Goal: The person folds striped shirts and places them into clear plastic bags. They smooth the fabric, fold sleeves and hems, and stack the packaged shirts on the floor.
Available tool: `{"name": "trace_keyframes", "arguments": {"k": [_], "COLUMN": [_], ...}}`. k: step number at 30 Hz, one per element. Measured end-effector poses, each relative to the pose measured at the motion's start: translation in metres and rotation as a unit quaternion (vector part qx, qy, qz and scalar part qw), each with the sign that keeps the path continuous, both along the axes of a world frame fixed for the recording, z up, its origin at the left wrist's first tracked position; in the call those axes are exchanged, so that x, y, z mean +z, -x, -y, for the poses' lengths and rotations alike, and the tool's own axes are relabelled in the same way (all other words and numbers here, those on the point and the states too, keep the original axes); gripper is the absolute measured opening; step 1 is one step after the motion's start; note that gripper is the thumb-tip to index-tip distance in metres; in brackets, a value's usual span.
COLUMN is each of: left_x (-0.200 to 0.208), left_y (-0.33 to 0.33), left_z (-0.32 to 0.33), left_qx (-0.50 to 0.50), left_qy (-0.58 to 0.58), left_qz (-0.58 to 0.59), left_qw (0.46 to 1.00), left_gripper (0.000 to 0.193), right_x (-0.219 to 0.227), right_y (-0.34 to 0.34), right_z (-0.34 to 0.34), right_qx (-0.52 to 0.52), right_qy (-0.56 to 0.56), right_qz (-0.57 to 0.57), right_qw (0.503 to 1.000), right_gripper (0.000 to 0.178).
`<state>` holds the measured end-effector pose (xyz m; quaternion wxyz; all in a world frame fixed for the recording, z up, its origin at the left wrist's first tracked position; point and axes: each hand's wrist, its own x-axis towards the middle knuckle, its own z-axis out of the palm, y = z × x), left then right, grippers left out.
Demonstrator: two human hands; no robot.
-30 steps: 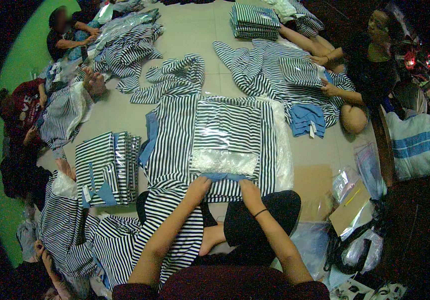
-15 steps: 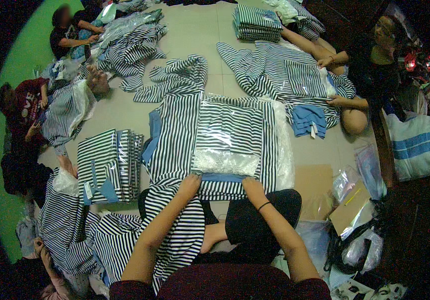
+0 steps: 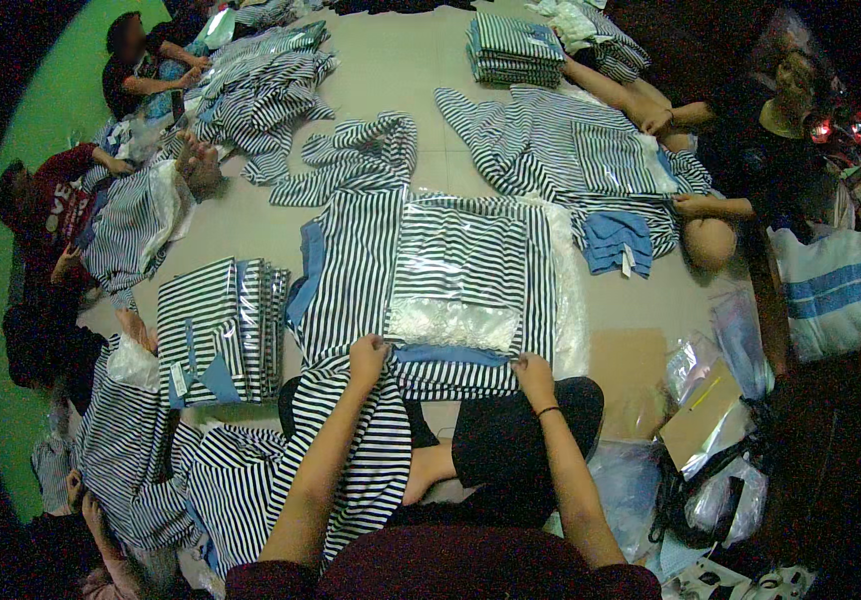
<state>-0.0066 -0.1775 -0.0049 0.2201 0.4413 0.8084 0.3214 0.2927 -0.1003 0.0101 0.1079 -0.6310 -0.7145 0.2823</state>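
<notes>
A black-and-white striped garment (image 3: pixel 351 265) lies spread in front of me, its near part folded up over a blue strip (image 3: pixel 451 354). On top of it rests a clear-wrapped flat panel (image 3: pixel 461 260) with striped cloth and a whitish lower band. My left hand (image 3: pixel 368 360) is closed in a pinch on the fold at the blue strip's left end. At the opposite end, my right hand (image 3: pixel 533 377) pinches the folded cloth between thumb and fingers. One striped sleeve (image 3: pixel 361 465) runs under my left forearm across my lap.
Wrapped striped garments (image 3: pixel 216 335) stand in a stack at my left. On the right are a cardboard sheet (image 3: pixel 626 370), plastic bags (image 3: pixel 696 365) and a black cable (image 3: pixel 676 500). A co-worker (image 3: pixel 771 140) handles another striped garment (image 3: pixel 541 140) at far right; others sit along the left.
My hands have moved apart, the left one leftward and slightly up, the right one to the right. The co-worker at far right has leaned back and shifted a hand.
</notes>
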Motion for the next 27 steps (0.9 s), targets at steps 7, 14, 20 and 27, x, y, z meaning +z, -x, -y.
{"name": "trace_keyframes", "arguments": {"k": [7,14,20,27], "left_x": [-0.011,0.137,0.337,0.362], "left_y": [0.018,0.039,0.068,0.052], "left_z": [-0.011,-0.066,-0.065,-0.075], "left_qx": [-0.012,0.020,-0.235,-0.130], "left_qy": [0.082,-0.037,-0.256,-0.246], "left_qz": [0.071,0.285,0.448,0.509], "left_qw": [0.994,0.958,0.824,0.815], "left_gripper": [0.020,0.062,0.038,0.028], "right_x": [-0.006,0.132,0.303,0.331], "right_y": [-0.010,0.007,-0.024,-0.022], "right_z": [-0.016,-0.073,-0.068,-0.075], "right_qx": [-0.020,-0.054,0.116,0.025], "right_qy": [0.150,0.148,0.104,0.133], "right_qz": [-0.196,-0.358,-0.686,-0.749], "right_qw": [0.969,0.920,0.711,0.648], "right_gripper": [0.019,0.015,0.019,0.019]}}
